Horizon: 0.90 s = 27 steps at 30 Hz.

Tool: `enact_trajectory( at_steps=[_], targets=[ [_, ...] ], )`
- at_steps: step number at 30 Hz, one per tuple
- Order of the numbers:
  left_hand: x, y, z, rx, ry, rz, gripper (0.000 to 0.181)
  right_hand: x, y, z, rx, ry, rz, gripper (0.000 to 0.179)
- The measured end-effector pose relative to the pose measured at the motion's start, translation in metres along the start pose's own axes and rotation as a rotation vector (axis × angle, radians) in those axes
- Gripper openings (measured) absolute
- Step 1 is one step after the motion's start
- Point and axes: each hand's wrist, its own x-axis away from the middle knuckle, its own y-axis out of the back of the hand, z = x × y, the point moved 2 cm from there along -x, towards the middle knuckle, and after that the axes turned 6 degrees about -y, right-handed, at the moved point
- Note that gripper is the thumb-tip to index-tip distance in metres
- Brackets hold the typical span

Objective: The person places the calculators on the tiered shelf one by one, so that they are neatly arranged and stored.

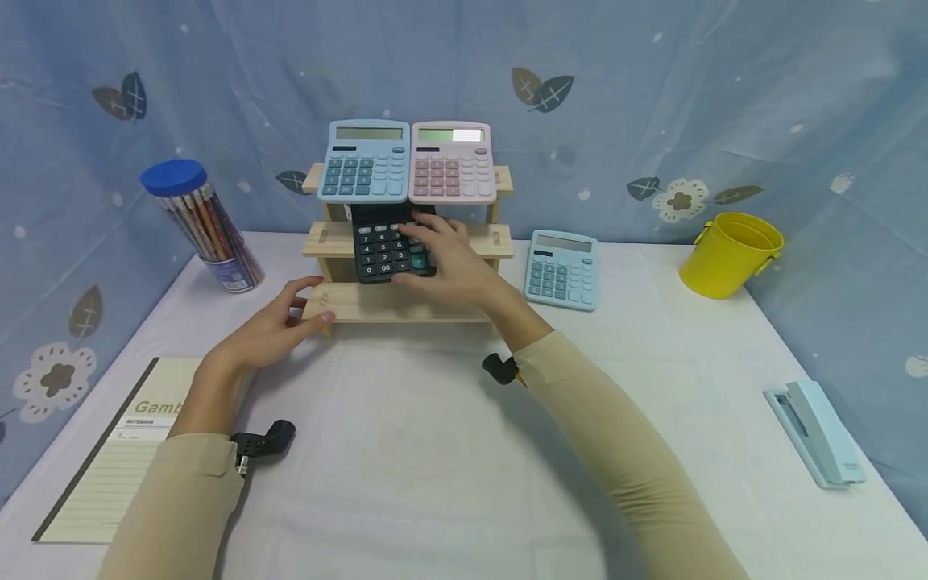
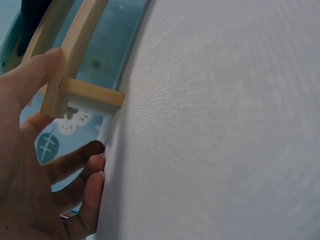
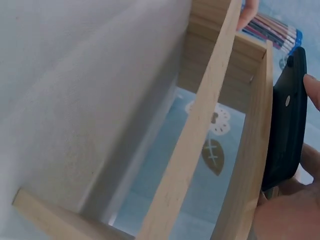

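- Two beige sleeves, the left (image 1: 177, 499) and the right (image 1: 631, 459), reach in from the near edge.
- A blue cloth (image 1: 406, 64) printed with leaves and flowers hangs behind and at both sides.
- The desk (image 1: 406, 451) has a white covering.
- A three-tier wooden stand (image 1: 384, 304) is at the back of the desk.
- A ruled notebook (image 1: 119, 451) lies at left, partly under the left forearm.
- A blue-lidded tub of pencils (image 1: 206, 229) stands at the back left.
- A yellow bucket (image 1: 714, 266) stands at the back right.
- The left hand (image 1: 268, 326) grips the left end of the stand's lowest board, thumb on top.
- The right hand (image 1: 453, 266) grips the black calculator (image 1: 380, 250) by its right side.
- That calculator is tilted at the middle tier, its keys facing outward; whether the board carries it, I cannot tell.
- A light-blue calculator (image 1: 365, 165) and a pink calculator (image 1: 453, 165) sit side by side on the top tier.
- A second light-blue calculator (image 1: 561, 270) lies on the desk, just right of the stand.
- A pale-blue stapler (image 1: 819, 439) lies at far right.
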Motion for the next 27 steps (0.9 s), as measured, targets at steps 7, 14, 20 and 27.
enact_trajectory(
  at_steps=[7,14,20,27],
  targets=[
    [0.000,0.000,-0.001,0.000,0.012,0.010,0.089,-0.007,-0.008,0.006,0.023,-0.023,-0.081,0.078],
    [0.000,0.000,-0.001,0.005,0.008,0.020,0.089,-0.018,-0.017,0.016,0.027,-0.067,-0.096,0.078],
    [0.000,0.001,0.001,0.011,-0.007,0.015,0.088,-0.025,-0.023,0.023,0.023,-0.089,-0.121,0.076],
    [-0.001,0.002,0.003,-0.006,0.006,0.025,0.091,-0.031,-0.027,0.028,0.023,-0.096,-0.121,0.077]
  ],
)
